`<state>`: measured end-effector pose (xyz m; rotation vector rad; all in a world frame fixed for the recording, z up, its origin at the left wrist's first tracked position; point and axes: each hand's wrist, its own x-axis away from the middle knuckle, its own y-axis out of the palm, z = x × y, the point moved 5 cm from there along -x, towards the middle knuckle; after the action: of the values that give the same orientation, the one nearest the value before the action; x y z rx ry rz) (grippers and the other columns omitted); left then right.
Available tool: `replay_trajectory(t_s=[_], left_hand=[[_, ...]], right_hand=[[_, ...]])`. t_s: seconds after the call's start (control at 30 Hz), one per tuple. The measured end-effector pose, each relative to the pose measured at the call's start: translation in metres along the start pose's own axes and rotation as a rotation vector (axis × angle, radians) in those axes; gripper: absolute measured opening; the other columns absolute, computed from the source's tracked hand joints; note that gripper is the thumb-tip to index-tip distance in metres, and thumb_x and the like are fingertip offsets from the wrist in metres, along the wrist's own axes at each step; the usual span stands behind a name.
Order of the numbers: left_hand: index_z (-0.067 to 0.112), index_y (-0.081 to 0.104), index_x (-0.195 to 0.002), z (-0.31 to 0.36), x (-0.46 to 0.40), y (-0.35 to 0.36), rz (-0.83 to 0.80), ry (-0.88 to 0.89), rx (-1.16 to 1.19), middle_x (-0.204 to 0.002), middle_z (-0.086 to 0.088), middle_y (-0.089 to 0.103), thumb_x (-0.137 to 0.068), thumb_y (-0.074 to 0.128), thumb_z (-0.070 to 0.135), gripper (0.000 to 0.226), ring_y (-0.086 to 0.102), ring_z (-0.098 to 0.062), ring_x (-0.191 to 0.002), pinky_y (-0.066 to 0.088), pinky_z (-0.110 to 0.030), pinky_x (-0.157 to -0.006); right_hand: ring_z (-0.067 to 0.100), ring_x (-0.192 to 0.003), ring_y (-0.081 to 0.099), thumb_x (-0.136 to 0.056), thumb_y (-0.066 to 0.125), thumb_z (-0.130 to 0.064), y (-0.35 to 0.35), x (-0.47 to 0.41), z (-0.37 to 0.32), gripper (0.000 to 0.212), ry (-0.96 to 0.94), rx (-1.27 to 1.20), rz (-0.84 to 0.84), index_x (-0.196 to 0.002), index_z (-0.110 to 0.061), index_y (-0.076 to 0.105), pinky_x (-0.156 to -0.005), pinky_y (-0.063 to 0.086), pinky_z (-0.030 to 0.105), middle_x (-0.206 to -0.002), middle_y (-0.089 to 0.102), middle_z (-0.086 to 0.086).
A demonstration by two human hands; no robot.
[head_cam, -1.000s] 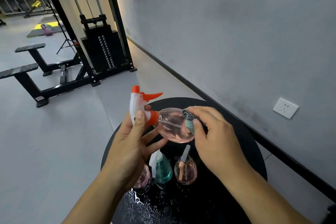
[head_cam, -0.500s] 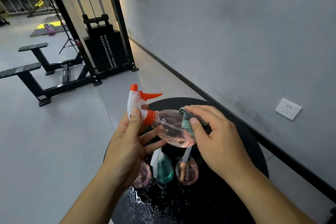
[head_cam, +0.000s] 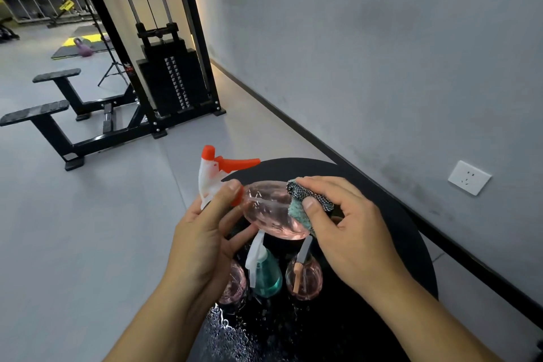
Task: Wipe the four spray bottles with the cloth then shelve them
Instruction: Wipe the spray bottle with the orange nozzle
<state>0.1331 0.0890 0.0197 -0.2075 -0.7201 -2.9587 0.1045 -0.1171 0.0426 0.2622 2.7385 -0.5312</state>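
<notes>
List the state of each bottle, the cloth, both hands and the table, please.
Orange-trigger bottle: held on its side above the table.
Cloth: pressed on that bottle.
Left hand: holds the bottle's neck.
Right hand: pinches the cloth.
Teal bottle: upright on the table.
Two pink bottles: upright.
Table: wet at the near edge.

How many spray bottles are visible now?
4. The clear pink bottle with orange trigger is held up; a pink bottle, a teal bottle and another pink bottle stand on the round black table.
</notes>
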Motion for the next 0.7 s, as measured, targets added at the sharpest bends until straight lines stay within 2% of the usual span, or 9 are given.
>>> replay_trajectory(t_s=[0.07, 0.17, 0.23, 0.33, 0.43, 0.53, 0.63, 0.7], left_hand=[[0.014, 0.073, -0.107, -0.0016, -0.0008, 0.0017, -0.029, -0.023, 0.033, -0.110, -0.011, 0.077, -0.090, 0.077, 0.019, 0.018, 0.076, -0.029, -0.110, 0.064, -0.051, -0.093], [0.015, 0.072, -0.101, -0.0025, -0.0004, 0.0049, -0.049, -0.062, 0.096, -0.098, -0.006, 0.077, -0.089, 0.076, 0.017, 0.013, 0.077, -0.021, -0.094, 0.065, -0.044, -0.088], [0.014, 0.072, -0.104, -0.0043, -0.0006, 0.0047, -0.020, -0.085, 0.121, -0.100, -0.007, 0.077, -0.089, 0.076, 0.020, 0.016, 0.078, -0.023, -0.098, 0.065, -0.045, -0.086], [0.013, 0.074, -0.114, -0.0062, 0.0026, 0.0049, 0.029, -0.118, 0.061, -0.116, -0.004, 0.081, -0.091, 0.077, 0.027, 0.027, 0.078, -0.023, -0.111, 0.061, -0.056, -0.096], [0.016, 0.076, -0.117, -0.0067, 0.0077, 0.0078, 0.053, -0.149, 0.025, -0.115, -0.005, 0.082, -0.092, 0.077, 0.029, 0.028, 0.079, -0.023, -0.107, 0.058, -0.056, -0.101], [0.011, 0.069, -0.121, -0.0042, 0.0084, 0.0072, 0.102, -0.107, 0.019, -0.112, -0.009, 0.082, -0.092, 0.077, 0.020, 0.031, 0.080, -0.030, -0.106, 0.059, -0.055, -0.100], [0.019, 0.061, -0.103, -0.0003, 0.0078, 0.0072, 0.134, -0.039, -0.017, -0.106, -0.013, 0.082, -0.095, 0.074, 0.014, 0.017, 0.080, -0.035, -0.100, 0.060, -0.059, -0.098], [0.020, 0.062, -0.101, 0.0029, 0.0083, 0.0093, 0.128, -0.001, -0.062, -0.105, -0.014, 0.082, -0.098, 0.072, 0.014, 0.012, 0.081, -0.035, -0.097, 0.060, -0.060, -0.099]], right_hand=[[-0.006, -0.117, 0.060, -0.100, 0.065, -0.011, -0.0028, -0.0018, 0.0011, 0.035, 0.002, -0.001, 0.026, -0.123, -0.035, 0.073, -0.089, 0.054, 0.012, -0.121, 0.064, -0.026], [-0.003, -0.118, 0.060, -0.099, 0.065, -0.010, -0.0041, -0.0016, 0.0015, 0.034, -0.007, -0.019, 0.049, -0.121, -0.034, 0.075, -0.090, 0.053, 0.012, -0.121, 0.064, -0.026], [-0.003, -0.120, 0.060, -0.099, 0.066, -0.009, -0.0030, 0.0004, 0.0003, 0.034, -0.031, -0.006, 0.050, -0.122, -0.032, 0.075, -0.094, 0.052, 0.013, -0.121, 0.064, -0.025], [-0.003, -0.122, 0.059, -0.098, 0.066, -0.007, -0.0026, 0.0022, 0.0002, 0.034, -0.065, 0.029, 0.070, -0.122, -0.029, 0.075, -0.096, 0.049, 0.011, -0.123, 0.064, -0.023], [0.000, -0.124, 0.058, -0.098, 0.066, -0.006, -0.0032, 0.0020, 0.0008, 0.035, -0.088, 0.073, 0.093, -0.123, -0.028, 0.075, -0.099, 0.047, 0.010, -0.124, 0.063, -0.022], [0.001, -0.123, 0.059, -0.097, 0.067, -0.005, -0.0030, 0.0027, 0.0000, 0.035, -0.100, 0.084, 0.099, -0.122, -0.027, 0.075, -0.099, 0.047, 0.010, -0.124, 0.063, -0.021], [0.001, -0.122, 0.060, -0.094, 0.070, -0.004, -0.0032, 0.0037, -0.0022, 0.034, -0.122, 0.091, 0.105, -0.119, -0.027, 0.077, -0.099, 0.047, 0.010, -0.122, 0.064, -0.020], [0.001, -0.120, 0.061, -0.093, 0.072, -0.004, -0.0041, 0.0035, -0.0037, 0.034, -0.131, 0.093, 0.115, -0.118, -0.027, 0.077, -0.097, 0.046, 0.008, -0.121, 0.065, -0.020]])
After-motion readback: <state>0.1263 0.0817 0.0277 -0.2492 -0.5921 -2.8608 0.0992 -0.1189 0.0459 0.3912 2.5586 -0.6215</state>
